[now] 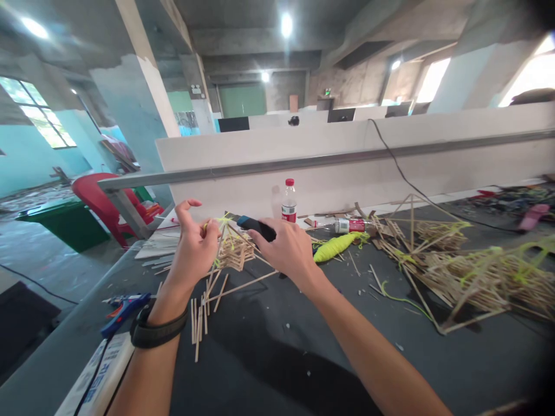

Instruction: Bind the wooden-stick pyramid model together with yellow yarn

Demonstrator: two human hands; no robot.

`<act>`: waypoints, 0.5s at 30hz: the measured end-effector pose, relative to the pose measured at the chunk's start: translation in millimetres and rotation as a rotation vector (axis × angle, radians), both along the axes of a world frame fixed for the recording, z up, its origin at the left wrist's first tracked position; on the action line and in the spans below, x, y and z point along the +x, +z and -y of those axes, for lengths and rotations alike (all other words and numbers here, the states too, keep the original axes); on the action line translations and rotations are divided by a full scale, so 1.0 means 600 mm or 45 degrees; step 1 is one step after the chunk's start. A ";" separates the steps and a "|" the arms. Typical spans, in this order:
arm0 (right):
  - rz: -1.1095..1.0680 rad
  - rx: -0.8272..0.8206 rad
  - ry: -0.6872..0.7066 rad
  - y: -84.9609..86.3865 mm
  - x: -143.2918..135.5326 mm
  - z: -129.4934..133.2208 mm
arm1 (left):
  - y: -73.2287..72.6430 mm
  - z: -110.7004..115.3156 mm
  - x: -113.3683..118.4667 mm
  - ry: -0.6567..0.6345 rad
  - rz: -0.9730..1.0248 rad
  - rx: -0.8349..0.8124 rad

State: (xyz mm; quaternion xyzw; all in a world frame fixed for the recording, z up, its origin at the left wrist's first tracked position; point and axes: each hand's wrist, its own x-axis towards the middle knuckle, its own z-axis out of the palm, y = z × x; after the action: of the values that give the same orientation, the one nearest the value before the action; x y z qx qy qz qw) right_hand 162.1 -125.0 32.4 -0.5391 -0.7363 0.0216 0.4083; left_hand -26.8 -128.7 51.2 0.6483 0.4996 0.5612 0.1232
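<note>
My right hand [289,249] is wrapped round a black and blue utility knife [256,226], its blade pointing left. Thumb and forefinger of my left hand [195,245] pinch yellow-green yarn [224,218] at the top of a small frame of thin wooden sticks [236,252]. The blade's tip is close to the yarn; whether it touches cannot be made out. Below the frame, loose wooden sticks [200,323] lie on the dark table [277,358]. A wound bundle of yellow-green yarn [339,248] rests beyond my right wrist.
A blue glue gun [125,313] and a white box [97,372] lie at the left. Behind my hands, one bottle with a red cap [289,202] stands and another bottle [342,225] lies down. Stick frames with yarn [472,277] are piled at the right, before a white partition [338,185].
</note>
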 end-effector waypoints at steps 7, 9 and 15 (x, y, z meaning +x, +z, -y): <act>0.019 0.022 -0.023 0.021 0.020 0.007 | -0.008 -0.012 -0.007 -0.058 0.104 -0.091; 0.026 0.062 -0.017 0.030 0.025 0.016 | -0.006 -0.007 -0.011 -0.039 0.009 -0.113; 0.036 0.088 -0.019 0.051 0.032 0.038 | -0.001 0.003 -0.014 0.048 -0.153 -0.160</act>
State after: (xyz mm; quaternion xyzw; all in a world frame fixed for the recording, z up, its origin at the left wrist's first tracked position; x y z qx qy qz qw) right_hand 181.5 -147.7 63.2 -0.5303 -0.7384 -0.0145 0.4163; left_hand -35.4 -130.6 50.5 0.6624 0.5523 0.4911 0.1228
